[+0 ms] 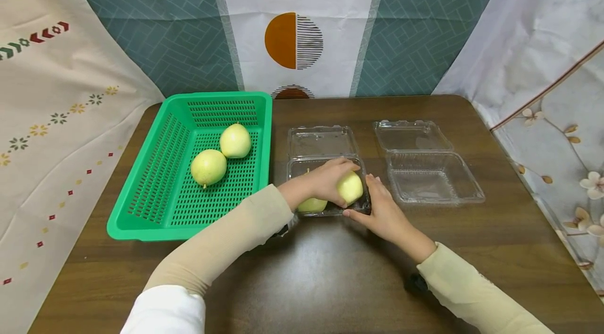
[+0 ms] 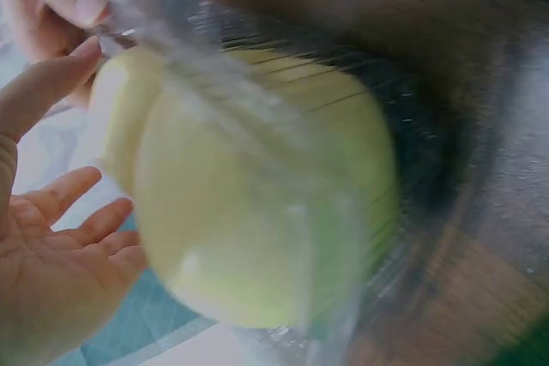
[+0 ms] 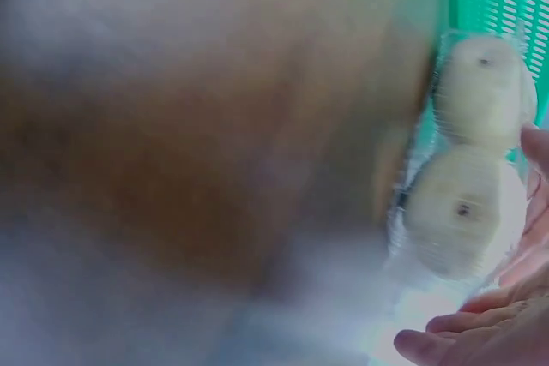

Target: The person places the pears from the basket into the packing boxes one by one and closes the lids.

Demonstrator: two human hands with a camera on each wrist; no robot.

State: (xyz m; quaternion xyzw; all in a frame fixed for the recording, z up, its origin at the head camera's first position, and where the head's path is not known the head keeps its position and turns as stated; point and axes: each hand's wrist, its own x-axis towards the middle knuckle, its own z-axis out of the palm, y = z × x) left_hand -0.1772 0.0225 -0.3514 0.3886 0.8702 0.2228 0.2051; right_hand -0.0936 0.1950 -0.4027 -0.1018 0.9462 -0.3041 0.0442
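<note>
A clear hinged plastic container (image 1: pixel 321 213) stands with its lid folded back, holding two round pale-yellow pears. My left hand (image 1: pixel 327 179) reaches over it, thumb and fingers spanning the right pear (image 1: pixel 351 187). The left pear (image 1: pixel 312 205) sits partly hidden below that wrist. At the container's right front corner my right hand (image 1: pixel 384 213) rests, fairly straight fingers along the side and thumb at the front edge. In the left wrist view a pear (image 2: pixel 257 195) shows large through the clear wall. Both pears, one the lower pear (image 3: pixel 463 212), appear through the plastic in the right wrist view.
A green slotted basket (image 1: pixel 189 232) at the left holds two more pears, the nearer pear (image 1: pixel 208 168) and the farther pear (image 1: pixel 235 141). To the right a second clear container (image 1: pixel 434 179) lies unfolded on the dark wooden table (image 1: pixel 302 281). Patterned cloths hang around the table.
</note>
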